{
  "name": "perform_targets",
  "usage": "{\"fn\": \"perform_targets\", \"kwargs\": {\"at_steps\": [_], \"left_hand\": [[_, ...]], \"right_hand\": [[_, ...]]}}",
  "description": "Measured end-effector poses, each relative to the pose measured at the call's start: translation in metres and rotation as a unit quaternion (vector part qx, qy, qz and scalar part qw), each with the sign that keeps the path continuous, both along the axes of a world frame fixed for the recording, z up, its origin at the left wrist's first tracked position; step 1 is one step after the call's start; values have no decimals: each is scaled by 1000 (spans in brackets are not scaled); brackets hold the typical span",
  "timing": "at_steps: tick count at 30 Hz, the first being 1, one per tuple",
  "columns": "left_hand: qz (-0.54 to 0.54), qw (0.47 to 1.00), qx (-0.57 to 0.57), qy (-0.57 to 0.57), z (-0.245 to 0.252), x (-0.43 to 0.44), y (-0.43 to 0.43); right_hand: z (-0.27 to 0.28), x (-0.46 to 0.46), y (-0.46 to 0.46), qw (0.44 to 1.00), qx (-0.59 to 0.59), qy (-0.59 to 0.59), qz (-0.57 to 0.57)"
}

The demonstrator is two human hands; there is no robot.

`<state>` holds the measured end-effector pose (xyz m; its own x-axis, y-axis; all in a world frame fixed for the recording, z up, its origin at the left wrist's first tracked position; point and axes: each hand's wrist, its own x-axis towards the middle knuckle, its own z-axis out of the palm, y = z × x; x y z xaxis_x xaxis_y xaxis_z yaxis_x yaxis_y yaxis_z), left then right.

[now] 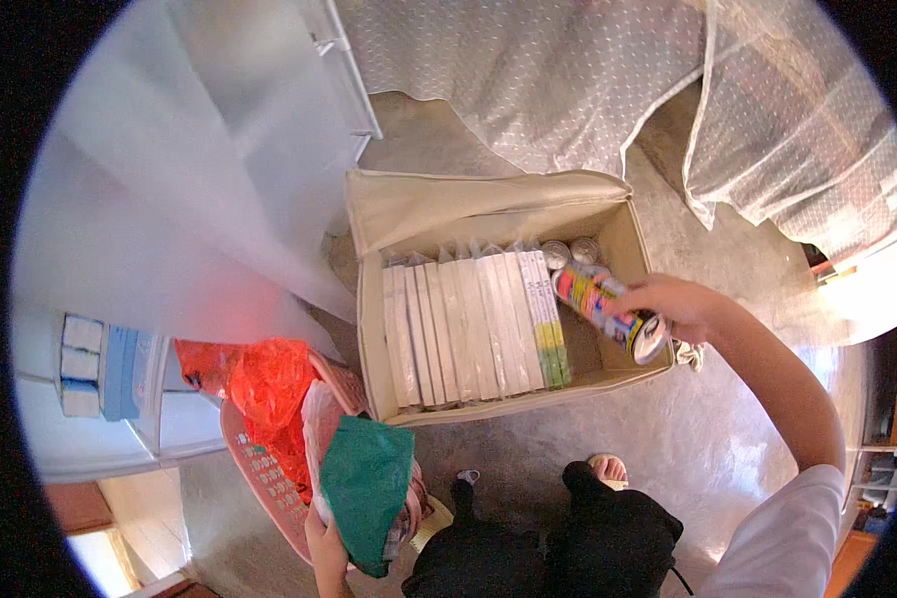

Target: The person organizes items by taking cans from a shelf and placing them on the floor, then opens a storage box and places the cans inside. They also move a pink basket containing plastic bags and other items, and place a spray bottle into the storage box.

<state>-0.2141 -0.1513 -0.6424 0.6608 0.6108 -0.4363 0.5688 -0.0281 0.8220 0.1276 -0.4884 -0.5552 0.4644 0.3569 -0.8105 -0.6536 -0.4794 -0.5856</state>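
Observation:
A tall printed can is gripped in my right hand, tilted over the right part of a beige fabric storage box. Inside the box, a row of thin white items in clear plastic fills the left and middle. Several green-and-white items bearing writing end that row. Two silver-topped cans stand in the far right corner. My left hand is at a pink plastic basket, beside a green bag and a whitish plastic bag; its fingers are largely hidden.
A red plastic bag lies in the basket. Translucent sheeting hangs at the left, and dotted sheer curtains hang beyond the box. My legs are close to the box's near side on the grey floor.

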Motion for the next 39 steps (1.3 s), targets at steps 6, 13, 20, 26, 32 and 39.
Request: {"fn": "perform_targets", "kwargs": {"at_steps": [6,13,20,26,32,39], "left_hand": [[47,998,-8,49,17,13,-10],[31,998,-33,32,-4,-1,3],[70,997,-24,32,-6,6,3],[107,994,-5,12,-5,6,8],[186,978,48,-79,-2,-7,27],[110,957,241,-120,43,5,2]], "right_hand": [[-50,9,11,895,-256,-44,363],[-166,28,3,864,-265,-127,409],[-206,22,12,963,-245,-59,-97],[-181,15,-8,992,-62,-65,-92],[-157,10,-13,901,-267,-211,268],[-30,-30,47,801,-130,-552,191]]}}
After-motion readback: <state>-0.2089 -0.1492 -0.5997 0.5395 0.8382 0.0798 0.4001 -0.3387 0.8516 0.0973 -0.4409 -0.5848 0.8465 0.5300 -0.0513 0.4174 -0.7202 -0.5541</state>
